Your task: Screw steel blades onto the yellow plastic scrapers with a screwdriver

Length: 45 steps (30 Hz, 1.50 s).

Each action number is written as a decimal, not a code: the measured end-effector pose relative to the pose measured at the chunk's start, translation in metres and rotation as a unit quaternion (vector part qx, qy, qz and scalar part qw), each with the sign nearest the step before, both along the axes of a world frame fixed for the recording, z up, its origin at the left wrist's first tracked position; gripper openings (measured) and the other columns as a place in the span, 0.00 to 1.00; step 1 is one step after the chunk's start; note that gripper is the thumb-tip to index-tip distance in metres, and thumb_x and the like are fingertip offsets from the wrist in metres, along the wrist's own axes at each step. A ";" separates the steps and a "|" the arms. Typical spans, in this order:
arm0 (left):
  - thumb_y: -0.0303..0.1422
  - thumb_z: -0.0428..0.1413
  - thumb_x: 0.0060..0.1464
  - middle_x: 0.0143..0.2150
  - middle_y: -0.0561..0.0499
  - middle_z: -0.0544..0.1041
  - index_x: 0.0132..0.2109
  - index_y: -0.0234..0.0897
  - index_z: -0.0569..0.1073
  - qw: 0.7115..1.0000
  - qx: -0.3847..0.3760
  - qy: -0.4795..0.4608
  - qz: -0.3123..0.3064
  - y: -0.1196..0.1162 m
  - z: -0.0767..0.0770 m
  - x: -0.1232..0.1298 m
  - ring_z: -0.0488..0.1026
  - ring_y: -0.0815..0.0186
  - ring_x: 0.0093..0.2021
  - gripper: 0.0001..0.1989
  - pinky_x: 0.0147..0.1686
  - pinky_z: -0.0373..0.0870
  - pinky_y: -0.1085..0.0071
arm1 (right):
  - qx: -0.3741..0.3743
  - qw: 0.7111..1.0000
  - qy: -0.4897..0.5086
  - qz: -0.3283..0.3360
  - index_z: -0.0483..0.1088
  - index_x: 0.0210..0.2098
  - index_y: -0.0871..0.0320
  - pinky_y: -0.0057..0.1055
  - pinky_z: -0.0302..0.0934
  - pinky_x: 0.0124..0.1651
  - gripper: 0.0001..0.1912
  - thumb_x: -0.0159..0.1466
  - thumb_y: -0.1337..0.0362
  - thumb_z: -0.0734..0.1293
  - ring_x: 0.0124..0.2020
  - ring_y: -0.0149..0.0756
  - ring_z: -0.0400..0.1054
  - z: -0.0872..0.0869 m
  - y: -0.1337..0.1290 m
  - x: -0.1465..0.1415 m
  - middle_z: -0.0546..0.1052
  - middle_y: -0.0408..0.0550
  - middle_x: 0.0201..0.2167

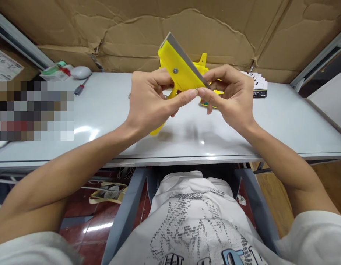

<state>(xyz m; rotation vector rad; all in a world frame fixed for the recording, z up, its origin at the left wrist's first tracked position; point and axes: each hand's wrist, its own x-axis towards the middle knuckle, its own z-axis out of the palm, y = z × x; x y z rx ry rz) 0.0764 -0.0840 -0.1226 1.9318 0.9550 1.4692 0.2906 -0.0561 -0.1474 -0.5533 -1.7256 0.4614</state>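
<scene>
Held up above the white table is a yellow scraper with a grey metal blade along its upper edge and a round bolt in its head. My left hand is closed around the scraper just below the head, its thumb stretched along the lower side. The yellow handle slants down to the lower left, partly hidden by that hand. My right hand pinches the scraper's right corner at the blade's end, thumb in front and fingers behind. Both thumb tips nearly meet there. Whether a small part lies between them is hidden.
More yellow pieces lie behind the hands on the table. A stack of white and black packages is at the right. At the left are a screwdriver, a white mouse and a small box. Cardboard stands behind.
</scene>
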 end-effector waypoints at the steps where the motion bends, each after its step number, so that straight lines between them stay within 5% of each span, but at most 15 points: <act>1: 0.52 0.78 0.57 0.36 0.53 0.84 0.40 0.45 0.87 1.000 0.011 0.004 0.004 0.001 0.000 -0.001 0.80 0.60 0.41 0.18 0.33 0.73 0.62 | -0.003 1.000 -0.005 0.007 0.76 0.44 0.50 0.32 0.74 0.21 0.32 0.67 0.28 0.76 0.30 0.35 0.78 0.001 0.000 0.001 0.83 0.46 0.43; 8: 0.54 0.74 0.60 0.29 0.53 0.80 0.33 0.46 0.81 0.997 -0.003 0.070 0.019 0.007 -0.004 -0.005 0.81 0.59 0.38 0.20 0.34 0.72 0.60 | -0.055 0.995 -0.084 0.005 0.77 0.46 0.50 0.30 0.79 0.27 0.29 0.69 0.30 0.77 0.36 0.37 0.84 -0.001 0.012 0.014 0.86 0.47 0.44; 12: 0.48 0.69 0.60 0.23 0.56 0.71 0.26 0.46 0.74 0.983 0.094 0.149 0.053 0.025 -0.016 -0.008 0.71 0.63 0.31 0.21 0.36 0.65 0.61 | -0.071 0.983 -0.157 0.058 0.83 0.42 0.50 0.36 0.80 0.29 0.21 0.66 0.40 0.83 0.36 0.40 0.82 0.021 0.026 0.047 0.88 0.49 0.42; 15: 0.46 0.67 0.59 0.25 0.54 0.73 0.27 0.45 0.73 0.950 0.177 0.256 0.038 0.045 -0.030 -0.010 0.67 0.64 0.29 0.17 0.36 0.63 0.63 | -0.016 0.971 -0.236 -0.036 0.85 0.41 0.48 0.39 0.74 0.28 0.13 0.67 0.48 0.81 0.31 0.40 0.77 0.031 0.046 0.072 0.87 0.47 0.38; 18: 0.40 0.60 0.65 0.30 0.49 0.79 0.36 0.44 0.77 0.889 0.262 0.374 -0.030 0.064 -0.045 -0.012 0.73 0.61 0.30 0.10 0.32 0.63 0.64 | 0.003 0.885 -0.446 -0.135 0.86 0.47 0.51 0.40 0.69 0.33 0.15 0.65 0.52 0.82 0.29 0.43 0.75 0.024 0.063 0.077 0.86 0.48 0.32; 21: 0.31 0.49 0.75 0.31 0.47 0.80 0.41 0.41 0.77 0.800 0.388 0.454 -0.065 0.080 -0.057 -0.013 0.75 0.60 0.29 0.15 0.28 0.64 0.64 | 0.002 0.779 -0.605 -0.164 0.81 0.64 0.54 0.38 0.64 0.35 0.28 0.67 0.55 0.79 0.34 0.50 0.79 0.014 0.065 0.067 0.88 0.55 0.39; 23: 0.28 0.45 0.79 0.30 0.48 0.80 0.44 0.39 0.77 0.750 0.476 0.455 -0.065 0.086 -0.062 -0.012 0.76 0.62 0.29 0.17 0.26 0.65 0.65 | -0.004 0.748 -0.644 -0.158 0.74 0.72 0.57 0.39 0.63 0.36 0.32 0.70 0.59 0.73 0.36 0.52 0.80 0.014 0.060 0.064 0.88 0.58 0.41; 25: 0.28 0.46 0.81 0.29 0.51 0.78 0.45 0.38 0.76 0.713 0.544 0.439 -0.049 0.090 -0.065 -0.012 0.75 0.64 0.28 0.16 0.24 0.64 0.67 | -0.012 0.782 -0.604 -0.153 0.68 0.76 0.59 0.41 0.66 0.39 0.35 0.71 0.61 0.68 0.36 0.52 0.79 0.018 0.054 0.067 0.87 0.58 0.43; 28: 0.29 0.49 0.82 0.27 0.54 0.75 0.41 0.39 0.73 0.686 0.592 0.421 -0.029 0.090 -0.066 -0.013 0.72 0.66 0.26 0.16 0.24 0.63 0.67 | -0.040 0.919 -0.362 -0.152 0.57 0.80 0.48 0.42 0.72 0.40 0.37 0.75 0.52 0.67 0.37 0.45 0.78 0.025 0.046 0.076 0.85 0.53 0.53; 30: 0.30 0.49 0.83 0.28 0.54 0.74 0.39 0.39 0.72 0.676 0.602 0.424 -0.027 0.088 -0.065 -0.015 0.71 0.67 0.26 0.17 0.24 0.65 0.67 | -0.063 0.973 -0.176 -0.135 0.53 0.77 0.38 0.40 0.75 0.36 0.35 0.76 0.44 0.67 0.35 0.40 0.77 0.023 0.044 0.075 0.81 0.49 0.59; 34: 0.27 0.49 0.82 0.29 0.54 0.75 0.40 0.38 0.74 0.657 0.628 0.418 -0.019 0.087 -0.064 -0.016 0.70 0.67 0.27 0.17 0.25 0.67 0.67 | -0.039 0.996 -0.031 -0.072 0.58 0.67 0.35 0.40 0.79 0.29 0.34 0.71 0.36 0.74 0.35 0.37 0.77 0.005 0.049 0.058 0.74 0.46 0.66; 45: 0.27 0.51 0.82 0.28 0.55 0.73 0.39 0.38 0.73 0.641 0.657 0.396 0.009 0.090 -0.066 -0.011 0.71 0.67 0.27 0.17 0.26 0.65 0.68 | 0.022 1.000 -0.004 -0.016 0.60 0.67 0.33 0.33 0.76 0.24 0.36 0.69 0.36 0.78 0.30 0.29 0.74 -0.014 0.060 0.044 0.72 0.44 0.68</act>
